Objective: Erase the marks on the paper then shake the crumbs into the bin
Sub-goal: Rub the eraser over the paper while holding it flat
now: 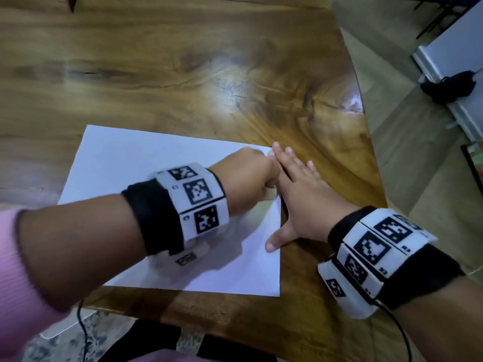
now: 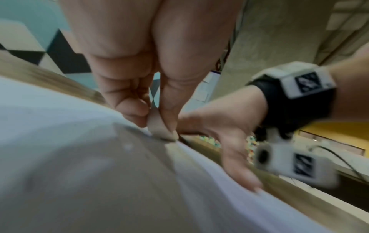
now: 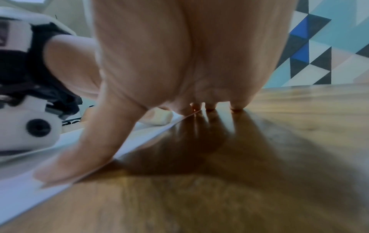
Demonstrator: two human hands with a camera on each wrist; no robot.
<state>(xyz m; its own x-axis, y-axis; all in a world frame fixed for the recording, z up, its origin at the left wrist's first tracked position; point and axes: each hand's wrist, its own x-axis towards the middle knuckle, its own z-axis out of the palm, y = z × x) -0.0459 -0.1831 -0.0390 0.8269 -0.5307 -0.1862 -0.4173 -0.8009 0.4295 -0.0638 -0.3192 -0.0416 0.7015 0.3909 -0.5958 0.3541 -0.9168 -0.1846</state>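
Note:
A white sheet of paper (image 1: pixel 130 168) lies on the wooden table (image 1: pixel 183 74) near its front right corner. My left hand (image 1: pixel 251 178) pinches a pale eraser (image 2: pixel 157 126) between thumb and fingers and presses its tip onto the paper near the right edge. The eraser (image 3: pixel 159 117) also shows past my right palm. My right hand (image 1: pixel 300 194) lies flat with straight fingers on the table beside the paper's right edge, and its thumb (image 3: pixel 79 157) presses on the paper. Any marks under the left hand are hidden. No bin is in view.
The table's right edge (image 1: pixel 366 152) runs close to my right hand, with floor beyond it. A grey cabinet (image 1: pixel 449 61) with a black object (image 1: pixel 449 84) on it stands at the far right. A thin cable (image 1: pixel 81 322) hangs below the table's front edge.

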